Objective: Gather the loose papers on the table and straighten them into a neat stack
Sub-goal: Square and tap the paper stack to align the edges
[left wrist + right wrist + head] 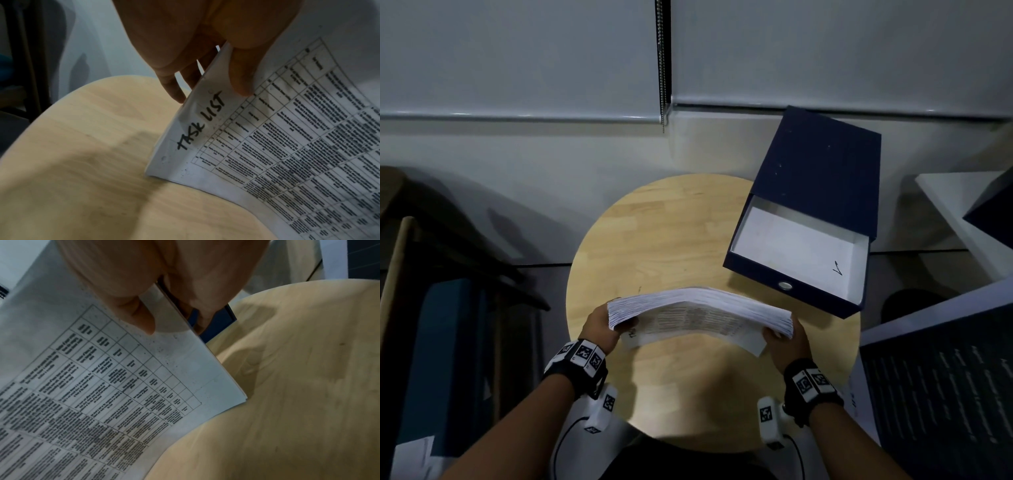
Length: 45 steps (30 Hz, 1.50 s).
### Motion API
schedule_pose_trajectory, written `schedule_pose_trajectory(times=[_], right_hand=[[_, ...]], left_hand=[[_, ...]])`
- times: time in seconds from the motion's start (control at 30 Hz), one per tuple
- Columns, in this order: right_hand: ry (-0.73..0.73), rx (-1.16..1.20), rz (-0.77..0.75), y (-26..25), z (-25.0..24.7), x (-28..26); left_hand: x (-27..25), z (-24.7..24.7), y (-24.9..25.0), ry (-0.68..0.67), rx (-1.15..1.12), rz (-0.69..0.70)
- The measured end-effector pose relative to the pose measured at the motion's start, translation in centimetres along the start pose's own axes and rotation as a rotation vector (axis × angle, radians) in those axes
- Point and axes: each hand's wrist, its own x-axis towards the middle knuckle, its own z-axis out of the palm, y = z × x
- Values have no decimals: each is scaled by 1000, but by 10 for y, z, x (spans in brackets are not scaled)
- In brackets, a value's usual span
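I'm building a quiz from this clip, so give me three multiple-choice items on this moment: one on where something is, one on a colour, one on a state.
1. Where is the box?
A. far right of the table
B. on the floor
C. under the papers

2. What colour is the box outside?
A. red
B. dark blue
C. green

3. How are the papers held?
A. lying flat, untouched
B. in one hand only
C. gripped at both ends, standing on their long edge

Answers:
1 A, it sits at the table's far right edge.
2 B, its shell is dark blue, with a white inside.
3 C, the left hand and right hand each grip an end.
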Motion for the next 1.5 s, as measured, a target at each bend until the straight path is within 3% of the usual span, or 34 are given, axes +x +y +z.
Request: schedule_pose_trajectory(times=[0.47, 0.57, 0.7, 0.8, 0.9, 0.97, 1.13, 1.4, 1.5], right_hand=[[-79, -33, 19, -18, -10, 4], [-73, -183, -212, -37, -17, -9], [-1, -589, -794, -87, 15, -39], [-278, -730, -920, -133, 80, -67], [-511, -1038, -905, -138, 131, -69], [-555, -1133, -889, -135, 145, -63], [-356, -1000, -744, -139, 128, -54], [-322, -1017, -524, -95, 68, -35], [-300, -950, -526, -90, 54, -37]], left_hand=[[13, 1, -1, 30, 99, -80], [10, 4, 2, 43, 108, -85], [8, 1, 3, 12, 77, -65], [9, -4, 2, -26, 118, -49], [10, -5, 7, -28, 154, 10], [13, -5, 5, -45, 180, 14], [15, -5, 0, -13, 145, -61], [12, 0, 11, 42, 66, -119], [1, -2, 33, 41, 214, 74]])
